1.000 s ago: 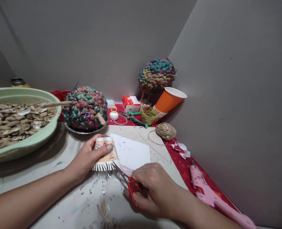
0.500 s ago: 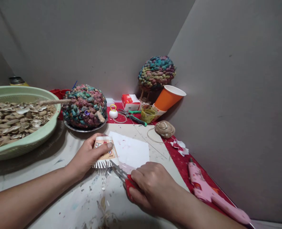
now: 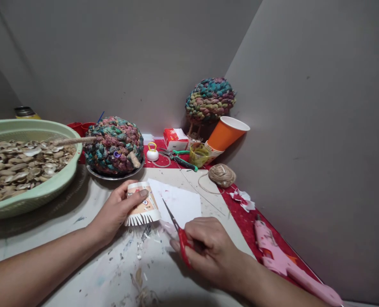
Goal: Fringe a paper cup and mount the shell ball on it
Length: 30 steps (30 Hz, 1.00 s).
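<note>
My left hand [image 3: 120, 207] grips a printed paper cup [image 3: 141, 206], thumb across its front. The cup's lower edge is cut into a fringe of thin white strips. In my right hand [image 3: 205, 245] is a pair of scissors [image 3: 182, 238] with red handles. Their dark blade points up and to the left, a short way right of the cup and apart from it. White paper [image 3: 179, 200] lies flat on the table behind the blade. Small cut strips and scraps are scattered on the table below the cup.
A green basket [image 3: 71, 166] of shells stands at left. Beside it, a shell-covered ball [image 3: 114, 145] rests on a metal dish. Pliers [image 3: 185, 162], an orange cup [image 3: 226, 134] and a twine ball [image 3: 222, 175] sit farther back. A pink glue gun [image 3: 279, 260] lies along the right edge.
The scissors have come away from the cup's fringe, their tip swinging up and to the right. My left hand has turned the cup slightly.
</note>
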Motion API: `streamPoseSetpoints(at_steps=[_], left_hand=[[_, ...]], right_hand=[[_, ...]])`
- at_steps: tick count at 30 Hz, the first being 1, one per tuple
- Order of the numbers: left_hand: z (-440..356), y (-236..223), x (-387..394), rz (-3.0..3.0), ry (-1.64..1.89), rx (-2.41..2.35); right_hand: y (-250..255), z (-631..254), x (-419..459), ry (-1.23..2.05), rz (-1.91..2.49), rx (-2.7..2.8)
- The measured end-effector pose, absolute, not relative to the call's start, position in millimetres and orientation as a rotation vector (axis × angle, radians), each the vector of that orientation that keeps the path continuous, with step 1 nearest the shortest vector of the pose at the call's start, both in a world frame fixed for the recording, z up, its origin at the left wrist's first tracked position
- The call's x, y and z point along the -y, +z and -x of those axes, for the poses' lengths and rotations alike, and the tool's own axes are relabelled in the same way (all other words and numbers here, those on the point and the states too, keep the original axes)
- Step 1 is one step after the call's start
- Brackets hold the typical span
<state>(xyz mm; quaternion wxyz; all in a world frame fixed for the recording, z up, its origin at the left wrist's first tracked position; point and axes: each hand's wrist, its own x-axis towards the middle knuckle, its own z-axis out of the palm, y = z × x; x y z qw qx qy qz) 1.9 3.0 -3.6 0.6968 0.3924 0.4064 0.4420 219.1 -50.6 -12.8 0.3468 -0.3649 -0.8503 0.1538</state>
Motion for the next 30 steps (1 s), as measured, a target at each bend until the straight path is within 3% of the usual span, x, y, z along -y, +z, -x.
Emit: streamPoseSetpoints(at_steps=[8, 15, 23, 30], left_hand=[[6, 22, 18, -1.209, 1.392, -0.945], [3, 6, 3, -0.967, 1.266, -0.904], [3, 9, -6, -0.816, 1.162, -0.871], [3, 14, -7, -0.763, 1.122, -0.892]], right_hand=[[-8, -215, 51, 0.595, 0.847, 2.044], [-11, -216, 49, 0.723, 0.85, 1.982], [-11, -215, 45, 1.284, 0.916, 1.853], [-2, -216, 44, 1.587, 0.946, 1.781]])
